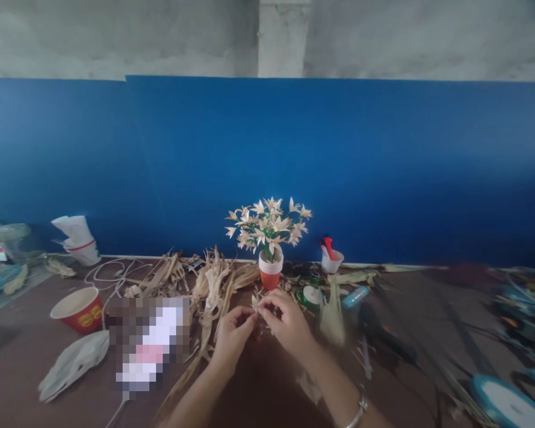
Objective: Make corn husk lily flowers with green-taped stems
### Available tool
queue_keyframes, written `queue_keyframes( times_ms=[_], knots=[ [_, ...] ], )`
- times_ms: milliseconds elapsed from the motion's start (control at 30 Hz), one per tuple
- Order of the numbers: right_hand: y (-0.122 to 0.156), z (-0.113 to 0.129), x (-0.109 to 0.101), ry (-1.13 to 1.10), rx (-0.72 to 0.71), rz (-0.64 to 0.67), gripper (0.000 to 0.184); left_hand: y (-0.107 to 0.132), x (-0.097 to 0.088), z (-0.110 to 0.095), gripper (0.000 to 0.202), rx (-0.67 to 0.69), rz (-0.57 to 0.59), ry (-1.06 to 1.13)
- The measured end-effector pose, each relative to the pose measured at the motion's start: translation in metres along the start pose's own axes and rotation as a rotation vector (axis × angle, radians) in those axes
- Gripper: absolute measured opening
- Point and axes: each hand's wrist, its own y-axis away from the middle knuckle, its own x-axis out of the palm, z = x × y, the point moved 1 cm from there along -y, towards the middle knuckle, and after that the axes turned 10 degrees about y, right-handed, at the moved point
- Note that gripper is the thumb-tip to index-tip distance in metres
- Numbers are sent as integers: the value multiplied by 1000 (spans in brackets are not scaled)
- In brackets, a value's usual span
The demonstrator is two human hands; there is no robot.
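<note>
My left hand (232, 337) and my right hand (289, 322) meet over the middle of the table, fingertips pinched together. Between them is a small pale piece of corn husk (255, 302), mostly covered by the fingers. Just beyond stands an orange and white pot (270, 276) with a bunch of cream star-shaped flowers (276, 224) on green stems. Dry corn husks (211, 285) are heaped to the left of the pot. A pale husk (332, 315) lies to the right of my right hand.
A red paper bowl (81, 312) and a grey-white bag (75, 364) are at left, near a pixelated patch. White cups (81, 245) stand behind. At right are a small white cup (331, 261), a blue tube (355, 297), a dark tool (392, 342) and a blue-rimmed spool (510, 404). A blue partition (267, 142) closes off the back.
</note>
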Motion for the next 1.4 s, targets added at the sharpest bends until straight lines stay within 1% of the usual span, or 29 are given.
queue_keyframes(
  times_ms=[267, 400, 467, 533, 567, 600, 633, 700, 733, 767, 833, 900, 1000, 1167, 1300, 1400],
  knots=[
    [1, 5, -2, 13, 13, 17, 11, -1, -3, 2, 28, 38, 4, -34],
    [1, 2, 0, -39, 18, 18, 11, 0, -4, 1, 26, 77, 1, -90],
    [0, -2, 0, -101, 79, -25, 16, 1, -5, 0, 25, 122, -8, -131],
    [-2, -6, -1, -177, 210, -64, 13, 0, -6, 0, 23, 176, -9, -167],
    [-3, -8, -1, -219, 287, -46, 12, 0, -7, 0, 22, 206, -4, -184],
    [-4, -9, -2, -267, 366, 4, 19, 0, -7, -1, 20, 241, 6, -204],
    [-4, -10, -3, -322, 445, 82, 29, 0, -7, -1, 18, 285, 19, -229],
    [-2, -9, -3, -446, 596, 273, 43, 0, -7, -3, 15, 394, 55, -286],
    [-1, -8, -2, -512, 654, 353, 45, 0, -7, -4, 15, 448, 74, -313],
    [1, -7, -2, -576, 693, 405, 43, 0, -7, -5, 14, 493, 90, -335],
    [5, -5, 1, -683, 711, 437, 33, 0, -7, -7, 13, 547, 105, -364],
    [7, -3, 3, -746, 700, 414, 26, 0, -8, -8, 12, 572, 103, -381],
    [6, 2, 4, -767, 692, 402, 25, 0, -9, -8, 11, 600, 81, -392],
    [2, 7, -4, -774, 658, 428, 27, -1, -12, -6, 12, 566, 75, -362],
    [1, -1, -4, -814, 704, 371, 20, 0, -11, -7, 14, 544, 97, -331],
    [2, -8, -3, -799, 726, 380, 16, 0, -10, -8, 15, 541, 110, -315]
  ],
)
